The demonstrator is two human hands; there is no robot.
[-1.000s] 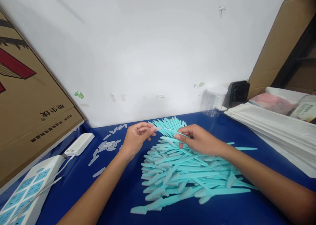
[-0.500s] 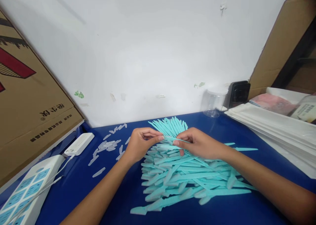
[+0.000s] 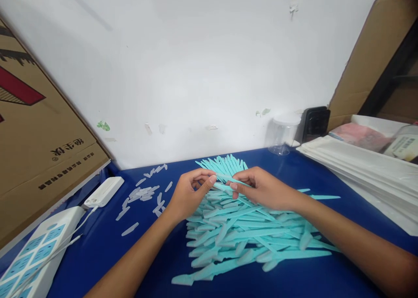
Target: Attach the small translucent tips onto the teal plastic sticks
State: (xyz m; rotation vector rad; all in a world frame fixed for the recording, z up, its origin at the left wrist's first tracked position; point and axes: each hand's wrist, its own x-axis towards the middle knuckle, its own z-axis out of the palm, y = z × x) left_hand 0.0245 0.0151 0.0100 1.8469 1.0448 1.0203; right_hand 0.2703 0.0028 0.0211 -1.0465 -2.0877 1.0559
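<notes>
Above a heap of turquoise eyebrow razors, my right hand is closed, pinching the handle end of an eyebrow razor. My left hand is closed too, thumb and forefinger at the razor's pale blade end. Whether a clear cover sits on that end is too small to make out. Just below it, another razor points out from the right fingers. Behind both hands, a fanned row of razors lies close together. Small clear blade covers are scattered left of my left hand.
A white power strip with cables and a white charger-like block lie at left. Cardboard stands behind them. At the back right are a clear jar and a black object; white stacked sheets lie further right.
The razor's blade end between my hands has lifted a little and now stands apart from the other razor below it. My left hand has shifted slightly right; the heap looks the same.
</notes>
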